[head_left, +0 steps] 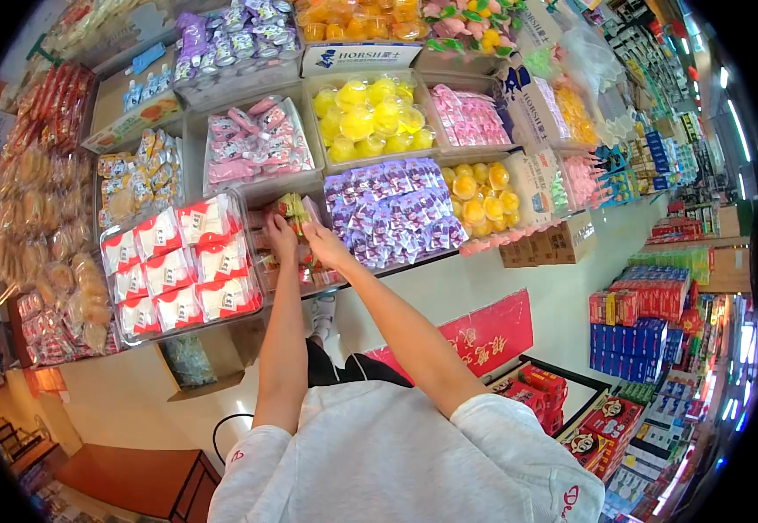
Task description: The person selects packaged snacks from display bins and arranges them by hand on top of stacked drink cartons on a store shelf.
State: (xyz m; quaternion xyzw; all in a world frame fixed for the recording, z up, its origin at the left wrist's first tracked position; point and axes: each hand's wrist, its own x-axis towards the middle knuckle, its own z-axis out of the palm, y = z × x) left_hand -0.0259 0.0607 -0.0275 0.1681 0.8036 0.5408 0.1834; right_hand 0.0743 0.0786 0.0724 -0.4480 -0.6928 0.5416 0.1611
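Both hands reach into a narrow bin of small wrapped snack packets [261,246] in the front row of the display. My left hand [281,235] has its fingers curled at the bin's middle, close to a green-and-yellow packet [292,207]; what it grips is hidden. My right hand [325,244] is closed around the lower end of a pinkish snack packet [311,210] at the bin's right side. Red-and-white packages [174,266] lie in a clear tray to the left. Purple snack packets [392,213] fill the bin to the right.
Behind stand bins of yellow jelly cups [370,118] and pink packets [261,144]. Round orange-topped cups [483,202] sit farther right. An open cardboard box [209,357] is below the display; a red sign [475,336] and stacked red boxes [536,392] are at the right.
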